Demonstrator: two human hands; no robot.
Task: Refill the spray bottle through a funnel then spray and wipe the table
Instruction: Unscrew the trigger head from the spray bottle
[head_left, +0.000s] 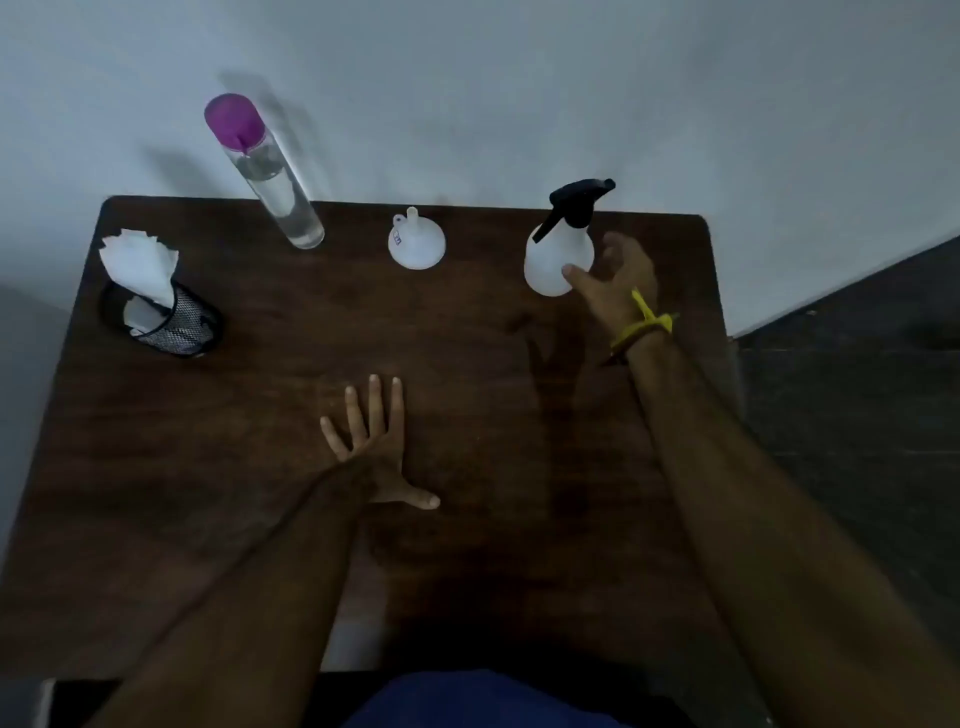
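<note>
Right hand is cupped part-open at the spray bottle, thumb tip at its wall, fingers not yet closed; firm contact cannot be confirmed. Bottle stands upright at 2 o'clock on the table, at the hand's 10 o'clock. Left hand lies flat, holding nothing, well apart. Funnel sits inverted at 12 o'clock.

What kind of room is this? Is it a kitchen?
Probably not a kitchen. It looks like a plain indoor room: a small dark wooden table pushed against a bare pale wall, with a dark floor beside it. No sink or stove shows.
</note>
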